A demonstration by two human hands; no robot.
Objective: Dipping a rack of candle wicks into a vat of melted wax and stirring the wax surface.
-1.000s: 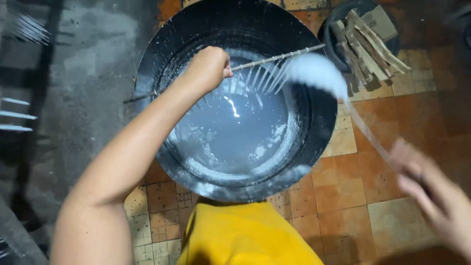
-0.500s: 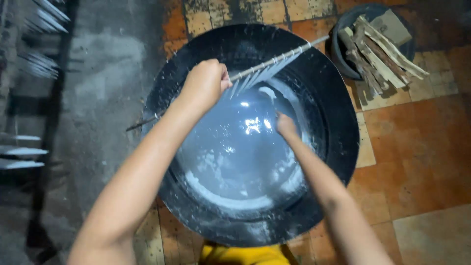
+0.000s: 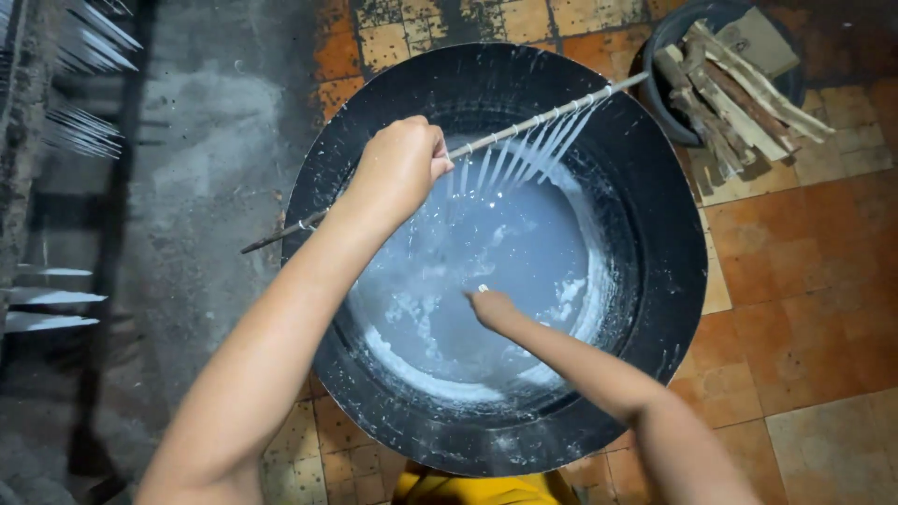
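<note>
Stick (image 3: 524, 126) (strands dangling) gripped by left hand (image 3: 398, 168); right hand (image 3: 491, 309) in basin (image 3: 655, 281)

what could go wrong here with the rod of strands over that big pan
The left hand grips the thin rod at one spot only, so it might tilt and bunch the hanging white strands. The right hand is down in the pale liquid of the black pan, so splashes could reach the tiled floor.

Black basin (image 3: 673, 281), pale bluish-white liquid (image 3: 505, 252); orange-brown tiled floor (image 3: 804, 262); grey concrete (image 3: 187, 187); yellow garment (image 3: 486, 488).
</note>
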